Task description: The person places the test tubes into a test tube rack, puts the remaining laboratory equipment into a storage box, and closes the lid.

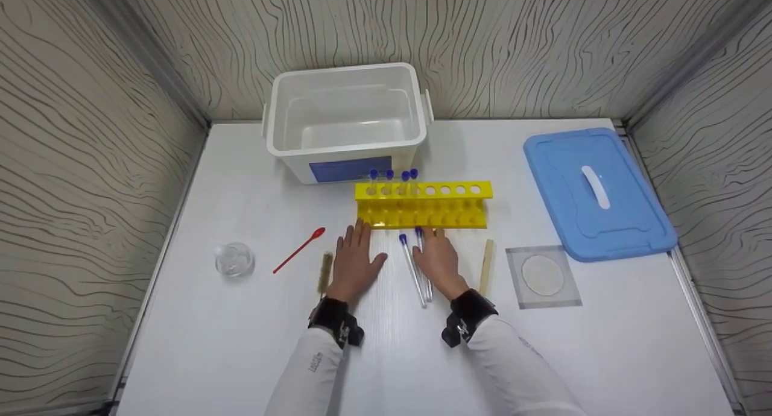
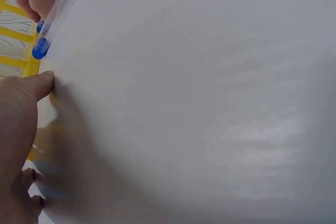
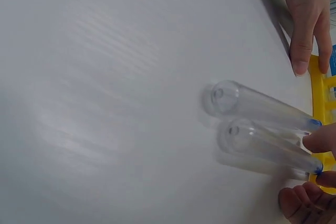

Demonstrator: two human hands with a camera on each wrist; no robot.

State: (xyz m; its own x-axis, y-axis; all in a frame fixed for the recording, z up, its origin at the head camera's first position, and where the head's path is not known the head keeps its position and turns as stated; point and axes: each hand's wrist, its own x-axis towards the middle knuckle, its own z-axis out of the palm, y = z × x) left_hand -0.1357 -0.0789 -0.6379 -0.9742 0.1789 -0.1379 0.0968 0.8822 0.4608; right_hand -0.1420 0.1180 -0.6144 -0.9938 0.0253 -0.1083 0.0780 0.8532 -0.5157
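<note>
My left hand (image 1: 354, 265) lies flat on the table with fingers straight, its fingertips at the front left corner of the yellow test tube rack (image 1: 422, 214). With my right hand (image 1: 439, 260) I pinch one clear test tube (image 3: 268, 148) near its blue cap; the tube lies on the table. A second blue-capped test tube (image 1: 412, 268) lies beside it on the left, apart from my fingers. Several more capped tubes (image 1: 389, 175) stand upright in the left holes of the rack. Part of the pinched tube is hidden by my hand in the head view.
A white bin (image 1: 347, 149) stands behind the rack, its blue lid (image 1: 603, 223) at right. A red spoon (image 1: 300, 249), glass jar (image 1: 234, 260) and tube brush (image 1: 325, 272) lie left. On the right are a wooden stick (image 1: 486, 266) and a round disc on a grey square (image 1: 543, 275).
</note>
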